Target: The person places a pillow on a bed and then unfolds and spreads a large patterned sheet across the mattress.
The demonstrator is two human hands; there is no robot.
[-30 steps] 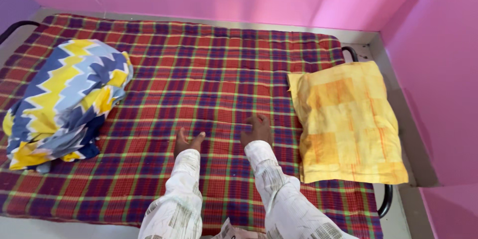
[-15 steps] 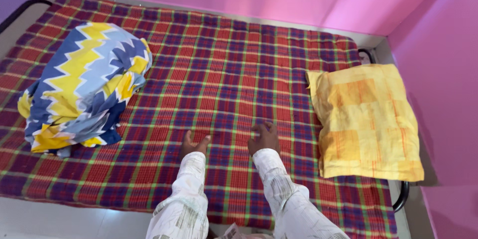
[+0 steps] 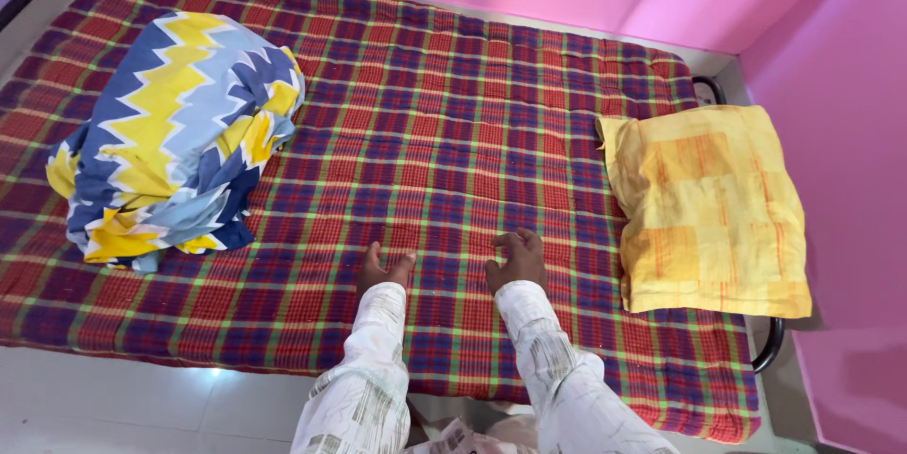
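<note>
Pink walls; both hands, left hand (image 3: 381,270) & right hand (image 3: 516,260), flat and empty, smoothing plaid mattress (image 3: 444,133); next, sweep outward evenly.

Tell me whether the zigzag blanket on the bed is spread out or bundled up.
Bundled up. The zigzag blanket sits in a rumpled heap at one end of the plaid mattress, covering only that part; both hands rest on the mattress, away from it.

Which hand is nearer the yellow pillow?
Right. The right hand rests on the plaid mattress just left of the yellow pillow; the left hand lies farther left, toward the zigzag blanket.
</note>
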